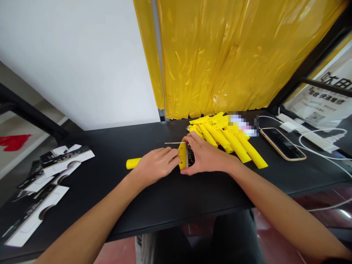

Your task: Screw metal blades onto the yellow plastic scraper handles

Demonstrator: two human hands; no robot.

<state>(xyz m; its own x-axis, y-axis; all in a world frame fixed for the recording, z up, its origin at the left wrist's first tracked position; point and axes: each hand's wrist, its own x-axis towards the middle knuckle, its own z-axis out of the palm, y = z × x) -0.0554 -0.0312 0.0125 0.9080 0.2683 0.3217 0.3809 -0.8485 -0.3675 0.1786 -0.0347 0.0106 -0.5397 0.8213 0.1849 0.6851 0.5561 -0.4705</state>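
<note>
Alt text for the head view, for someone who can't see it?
A person's left hand and right hand hold a yellow tool at a black table, the right at its wide end. Piled yellow pieces and a phone lie to the right, black-and-white cards to the left.

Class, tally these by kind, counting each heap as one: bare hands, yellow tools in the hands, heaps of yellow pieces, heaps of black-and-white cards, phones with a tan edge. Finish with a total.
Bare hands: 2 (left hand, right hand)
Yellow tool in the hands: 1
Heap of yellow pieces: 1
Heap of black-and-white cards: 1
Tan-edged phone: 1
Total: 6
</note>
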